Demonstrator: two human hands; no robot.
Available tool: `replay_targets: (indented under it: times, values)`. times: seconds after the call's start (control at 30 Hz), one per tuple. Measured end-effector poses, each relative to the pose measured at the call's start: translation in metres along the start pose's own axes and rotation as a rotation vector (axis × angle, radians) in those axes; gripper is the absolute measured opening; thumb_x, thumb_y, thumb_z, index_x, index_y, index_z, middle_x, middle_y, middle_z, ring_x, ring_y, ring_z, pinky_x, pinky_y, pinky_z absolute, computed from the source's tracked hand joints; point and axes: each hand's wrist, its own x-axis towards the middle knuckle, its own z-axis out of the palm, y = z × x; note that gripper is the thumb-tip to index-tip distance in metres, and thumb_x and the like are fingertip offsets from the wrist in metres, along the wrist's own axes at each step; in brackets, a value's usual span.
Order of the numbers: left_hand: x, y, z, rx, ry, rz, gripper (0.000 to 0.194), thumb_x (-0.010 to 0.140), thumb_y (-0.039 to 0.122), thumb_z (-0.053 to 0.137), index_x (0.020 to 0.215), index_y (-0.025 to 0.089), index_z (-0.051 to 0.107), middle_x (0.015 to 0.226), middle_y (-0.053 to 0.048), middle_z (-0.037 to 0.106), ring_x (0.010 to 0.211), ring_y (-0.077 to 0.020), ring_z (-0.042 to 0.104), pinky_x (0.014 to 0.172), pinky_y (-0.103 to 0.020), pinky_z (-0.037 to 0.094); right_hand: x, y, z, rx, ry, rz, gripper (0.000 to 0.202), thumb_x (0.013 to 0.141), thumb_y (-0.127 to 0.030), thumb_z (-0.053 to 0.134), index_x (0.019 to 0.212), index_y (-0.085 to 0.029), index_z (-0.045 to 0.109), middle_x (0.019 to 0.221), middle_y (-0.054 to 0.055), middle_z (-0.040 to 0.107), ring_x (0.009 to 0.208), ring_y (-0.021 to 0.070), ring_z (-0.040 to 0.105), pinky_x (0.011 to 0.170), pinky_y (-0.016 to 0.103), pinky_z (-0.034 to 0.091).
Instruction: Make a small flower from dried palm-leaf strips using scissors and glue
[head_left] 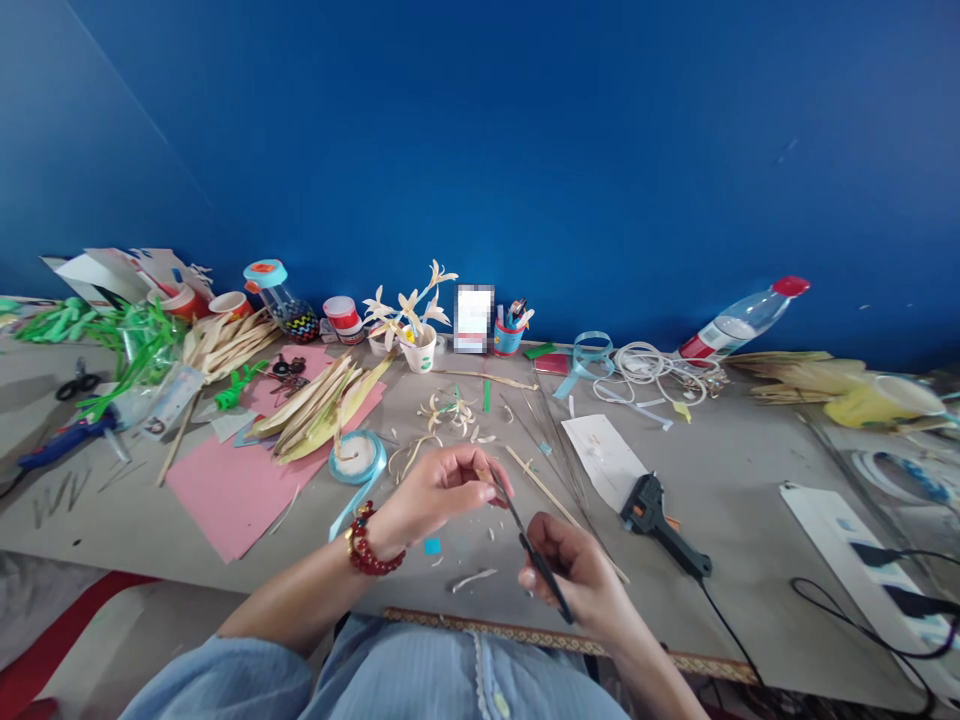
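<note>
My right hand (574, 570) is closed round a pair of dark scissors (541, 572), whose narrow end points up and left to my left fingertips. My left hand (450, 485), with red beads at the wrist, is closed in a pinch; what lies between its fingers is too small to make out. On the table below and beyond are pale husk scraps (474, 578), a small blue square (433, 546) and several cut petal-like pieces (448, 408). Left of my left hand lies a roll of light blue ribbon (355, 457). Pale husk flowers (409, 312) stand in a paper cup (418, 352).
A black glue gun (664, 520) lies right of my right hand, near a white card (604, 455) and thin wires (566, 450). Farther right is a power strip (855, 560). Dried husks (315, 405) rest on pink paper (225, 490) at left. A bottle (742, 322) leans at the blue wall.
</note>
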Motion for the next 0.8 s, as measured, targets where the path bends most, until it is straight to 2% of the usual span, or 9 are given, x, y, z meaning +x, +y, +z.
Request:
replay_targets:
  times: [0.13,0.27,0.33,0.4,0.53,0.67,0.8]
  values:
    - [0.001,0.000,0.001,-0.011,-0.009,-0.009,0.013,0.082,0.016,0.064,0.073,0.014,0.055,0.091,-0.008,0.068,0.082,-0.0163,0.064,0.085,-0.036,0.052,-0.002,0.000,0.000,-0.061,0.046,0.015,0.047,0.066,-0.046,0.080,0.064,-0.022,0.040,0.052,-0.010,0.035,0.045,0.0069,0.031,0.044,0.020,0.021]
    - [0.001,-0.004,0.000,-0.011,-0.002,0.001,0.015,0.083,0.018,0.064,0.073,0.015,0.054,0.093,-0.009,0.067,0.085,-0.0173,0.065,0.083,-0.034,0.051,-0.010,0.006,0.000,0.003,0.071,0.080,0.046,0.068,-0.051,0.074,0.067,-0.024,0.038,0.052,-0.008,0.045,0.042,0.0090,0.040,0.043,0.021,0.032]
    - [-0.001,-0.007,-0.002,0.013,0.019,0.003,0.015,0.084,0.019,0.064,0.073,0.014,0.055,0.093,-0.008,0.067,0.084,-0.0170,0.065,0.083,-0.034,0.050,-0.014,0.012,-0.003,-0.057,0.078,0.109,0.042,0.071,-0.053,0.069,0.068,-0.024,0.038,0.054,-0.006,0.050,0.045,0.0112,0.045,0.046,0.023,0.038]
    - [-0.002,-0.010,-0.004,0.047,0.041,0.010,0.014,0.085,0.020,0.064,0.074,0.014,0.057,0.092,-0.007,0.066,0.082,-0.0161,0.064,0.081,-0.033,0.050,-0.019,0.019,-0.009,-0.278,0.113,0.141,0.038,0.074,-0.050,0.066,0.067,-0.024,0.039,0.054,-0.005,0.052,0.048,0.0130,0.049,0.048,0.023,0.038]
    - [-0.002,-0.013,-0.005,0.109,0.070,0.006,0.013,0.084,0.021,0.065,0.076,0.014,0.059,0.088,-0.006,0.065,0.079,-0.0144,0.062,0.076,-0.028,0.047,-0.025,0.034,-0.018,-0.869,0.255,0.142,0.030,0.076,-0.045,0.067,0.072,-0.024,0.045,0.057,-0.004,0.058,0.052,0.0170,0.056,0.050,0.025,0.035]
    - [-0.003,-0.012,-0.002,0.125,0.085,0.006,0.015,0.085,0.024,0.065,0.075,0.014,0.061,0.086,-0.005,0.064,0.076,-0.0138,0.060,0.075,-0.027,0.047,-0.026,0.036,-0.015,-1.119,0.307,0.074,0.024,0.081,-0.043,0.063,0.088,-0.025,0.050,0.065,-0.001,0.068,0.055,0.0210,0.065,0.050,0.026,0.036]
    - [-0.005,-0.012,0.000,0.128,0.089,0.019,0.017,0.087,0.025,0.061,0.074,0.014,0.059,0.086,-0.005,0.063,0.077,-0.0148,0.062,0.078,-0.029,0.048,-0.019,0.028,-0.006,-1.266,0.264,0.026,0.021,0.079,-0.029,0.068,0.094,-0.025,0.052,0.085,0.002,0.074,0.066,0.0223,0.070,0.053,0.027,0.038]
